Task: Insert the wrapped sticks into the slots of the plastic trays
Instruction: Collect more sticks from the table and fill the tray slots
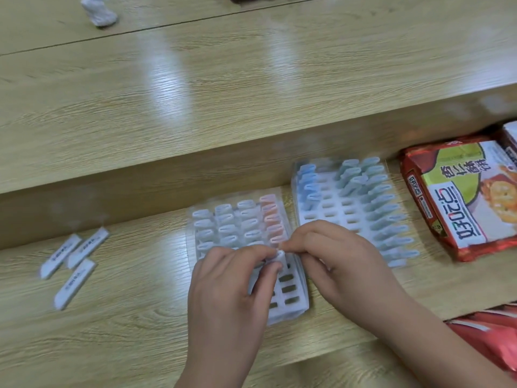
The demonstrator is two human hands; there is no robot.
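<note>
stick: small white-wrapped stick [279, 254], pinched between both your hands over the near tray, just below the last pink one. Only its top end shows, and it's blurred.
left hand: left hand [232, 275] has its fingers curled, thumb and forefinger pinching the stick from the left.
right hand: right hand [330, 253] pinches the same stick from the right with its fingertips.
step: you're seating it in the next free slot, I judge. Line its flat section up with the slot's long axis and press straight down, no twist. The wrapper looks thin and easy to crease.
near tray: white moulded plastic tray [291, 306] with rows of oblong slots. Far rows hold pale loop-topped sticks plus a pink column [272, 222]. Near slots are open and dark.
far tray: matching white slotted tray [330, 203] just beside it on the right, with blue and grey-green columns and a mostly open middle.
spares: three flat white-wrapped sticks with dark print [72, 261], loose and well to the left.
desk: glossy pale wood-grain desk [140, 317] with a raised step behind.
clutter: red glossy biscuit packet [461, 197] right of the far tray.
</note>
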